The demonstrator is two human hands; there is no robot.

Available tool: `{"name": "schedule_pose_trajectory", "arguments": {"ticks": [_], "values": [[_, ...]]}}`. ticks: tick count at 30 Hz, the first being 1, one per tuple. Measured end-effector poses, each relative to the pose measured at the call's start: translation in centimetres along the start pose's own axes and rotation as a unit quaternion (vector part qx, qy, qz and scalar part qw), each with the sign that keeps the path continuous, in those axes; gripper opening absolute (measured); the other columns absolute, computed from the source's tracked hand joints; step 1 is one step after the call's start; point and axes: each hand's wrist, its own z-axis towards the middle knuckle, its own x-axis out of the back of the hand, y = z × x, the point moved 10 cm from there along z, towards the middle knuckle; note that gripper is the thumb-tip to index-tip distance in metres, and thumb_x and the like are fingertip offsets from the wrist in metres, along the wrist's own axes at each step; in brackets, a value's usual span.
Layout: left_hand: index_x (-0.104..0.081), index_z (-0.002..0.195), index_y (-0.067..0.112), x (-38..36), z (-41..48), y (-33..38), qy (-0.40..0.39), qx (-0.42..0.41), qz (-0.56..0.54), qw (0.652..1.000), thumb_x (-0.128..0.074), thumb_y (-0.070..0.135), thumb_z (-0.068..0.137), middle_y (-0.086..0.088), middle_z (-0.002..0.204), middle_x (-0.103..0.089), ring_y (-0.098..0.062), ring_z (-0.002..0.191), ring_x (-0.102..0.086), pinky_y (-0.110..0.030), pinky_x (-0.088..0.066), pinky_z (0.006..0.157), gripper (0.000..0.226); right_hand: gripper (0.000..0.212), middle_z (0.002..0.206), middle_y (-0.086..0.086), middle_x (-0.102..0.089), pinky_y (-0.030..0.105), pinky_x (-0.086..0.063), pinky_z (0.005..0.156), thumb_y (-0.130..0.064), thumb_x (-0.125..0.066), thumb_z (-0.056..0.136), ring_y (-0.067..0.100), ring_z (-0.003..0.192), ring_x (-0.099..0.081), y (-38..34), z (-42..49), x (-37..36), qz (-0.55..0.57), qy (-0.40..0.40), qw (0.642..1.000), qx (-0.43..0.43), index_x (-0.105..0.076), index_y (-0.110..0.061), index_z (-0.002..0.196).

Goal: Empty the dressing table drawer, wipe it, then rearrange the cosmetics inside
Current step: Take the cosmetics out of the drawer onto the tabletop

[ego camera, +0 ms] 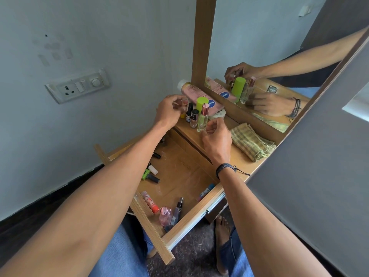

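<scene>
Head view — the only one.
Left hand (169,111): over the left end of the tabletop (237,158), with thumb and fingertips pinched on a small vial (184,101).
Right hand (215,134): fingers curled just beside the foot of the clear bottle (202,119). Whether they touch it or grip it cannot be told.
Clear bottle: upright on the tabletop and capped in rose-gold, in the front row of the things already taken out.
Taken out: two polish bottles (191,114) and a green-capped bottle (202,102) stand upright, with a lotion bottle (196,95) lying on its side behind them against the mirror (269,56).
Drawer (191,221): pulled out below both forearms and not yet empty.
Left in it: a tube (149,202) lies along the left wall with its red cap toward the front. A pink bottle (165,213) and a spray bottle (178,209) are at the front, small sticks (152,173) lie by the left wall, and a blue stick (205,191) lies at the right wall.
Key relation: everything still to lift lies below and nearer the person than both hands — a draw-back and a drop, not a reach forward.
Nearer hand: I judge the right for the blue stick under its wrist, and the left for the tube and the sticks under its forearm.
Cloth (249,145): folded at the right of the tabletop, just beside the right hand.
</scene>
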Motion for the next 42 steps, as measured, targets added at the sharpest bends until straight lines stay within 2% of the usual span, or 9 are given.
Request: {"name": "schedule_pose_trajectory", "arguments": {"ticks": [6, 13, 18, 21, 26, 28, 31, 36, 42], "values": [[-0.065, 0.128, 0.015, -0.4, -1.2, -1.0, -0.024, 0.016, -0.012, 1.0, -0.07, 0.003, 0.092, -0.001, 0.121, -0.065, -0.008, 0.098, -0.061, -0.005, -0.043, 0.071, 0.039, 0.017, 0.093, -0.003, -0.067, 0.038, -0.058, 0.083, -0.01, -0.07, 0.088, 0.015, 0.088, -0.064, 0.4, 0.1, -0.1, 0.013, -0.001, 1.0, -0.01, -0.061, -0.017, 0.1], [-0.064, 0.131, 0.014, -1.0, -2.0, -1.6, -0.041, 0.037, -0.012, 0.998, -0.067, 0.002, 0.093, 0.002, 0.115, -0.068, -0.012, 0.104, -0.061, -0.024, -0.047, 0.089, 0.04, 0.014, 0.093, -0.004, -0.068, 0.035, -0.058, 0.084, -0.011, -0.07, 0.09, 0.013, 0.088, -0.065, 0.5, 0.2, -0.1, 0.014, 0.003, 1.0, -0.015, -0.062, -0.017, 0.101], [-0.063, 0.132, 0.015, -1.0, -2.2, -1.5, -0.043, 0.045, -0.014, 0.998, -0.064, 0.001, 0.094, 0.005, 0.113, -0.065, -0.008, 0.101, -0.059, -0.013, -0.043, 0.08, 0.04, 0.015, 0.093, -0.004, -0.068, 0.035, -0.059, 0.083, -0.01, -0.07, 0.09, 0.012, 0.088, -0.065, 0.6, 0.2, -0.1, 0.011, 0.003, 1.0, -0.017, -0.063, -0.017, 0.101], [-0.062, 0.132, 0.018, -0.2, -3.0, -2.1, -0.025, 0.067, -0.025, 0.997, -0.059, -0.001, 0.096, 0.007, 0.115, -0.065, -0.008, 0.104, -0.06, -0.022, -0.048, 0.091, 0.041, 0.015, 0.092, -0.005, -0.068, 0.034, -0.058, 0.083, -0.01, -0.069, 0.088, 0.013, 0.087, -0.065, 0.6, 0.1, 0.0, 0.011, 0.004, 1.0, -0.024, -0.062, -0.018, 0.1], [-0.063, 0.13, 0.022, 1.7, -8.2, -3.4, 0.043, 0.126, -0.075, 0.988, -0.049, -0.009, 0.095, 0.006, 0.115, -0.064, -0.009, 0.098, -0.064, -0.013, -0.048, 0.077, 0.048, 0.016, 0.088, -0.006, -0.068, 0.034, -0.053, 0.079, -0.006, -0.062, 0.083, 0.016, 0.086, -0.064, 0.3, -0.1, 0.2, -0.006, 0.007, 1.0, -0.025, -0.062, -0.018, 0.093], [-0.065, 0.126, 0.023, 1.9, -11.1, -3.7, 0.049, 0.144, -0.071, 0.986, -0.052, -0.006, 0.094, 0.005, 0.113, -0.065, -0.012, 0.101, -0.064, -0.023, -0.053, 0.082, 0.045, 0.015, 0.084, -0.007, -0.066, 0.034, -0.053, 0.077, -0.004, -0.059, 0.081, 0.015, 0.083, -0.063, 0.1, -0.2, 0.4, -0.004, 0.018, 1.0, -0.019, -0.063, -0.016, 0.088], [-0.068, 0.121, 0.025, 1.2, -15.4, -3.9, -0.023, 0.17, -0.016, 0.985, -0.061, 0.007, 0.095, 0.007, 0.113, -0.067, -0.014, 0.104, -0.063, -0.032, -0.053, 0.089, 0.033, 0.01, 0.076, -0.008, -0.065, 0.036, -0.054, 0.074, -0.006, -0.06, 0.079, 0.016, 0.077, -0.063, -0.4, -0.7, 1.1, 0.02, 0.039, 0.999, 0.004, -0.061, -0.016, 0.079], [-0.061, 0.128, 0.026, -0.3, -21.6, -3.2, -0.187, 0.183, 0.145, 0.954, -0.061, 0.037, 0.099, 0.008, 0.117, -0.065, -0.012, 0.09, -0.064, -0.026, -0.048, 0.07, 0.031, 0.014, 0.077, -0.004, -0.065, 0.029, -0.055, 0.069, -0.002, -0.063, 0.079, 0.009, 0.07, -0.061, -2.3, -2.4, 2.1, 0.089, 0.045, 0.992, 0.08, -0.058, -0.015, 0.077], [-0.061, 0.12, 0.014, 0.2, -24.2, -2.9, -0.22, 0.157, 0.294, 0.917, -0.058, 0.039, 0.099, -0.004, 0.115, -0.067, -0.025, 0.098, -0.062, -0.038, -0.052, 0.08, 0.033, 0.016, 0.089, -0.002, -0.064, 0.015, -0.05, 0.067, 0.002, -0.064, 0.09, 0.01, 0.075, -0.06, -5.3, -9.7, 0.2, -0.008, -0.084, 0.959, 0.269, -0.06, -0.013, 0.085]]}}
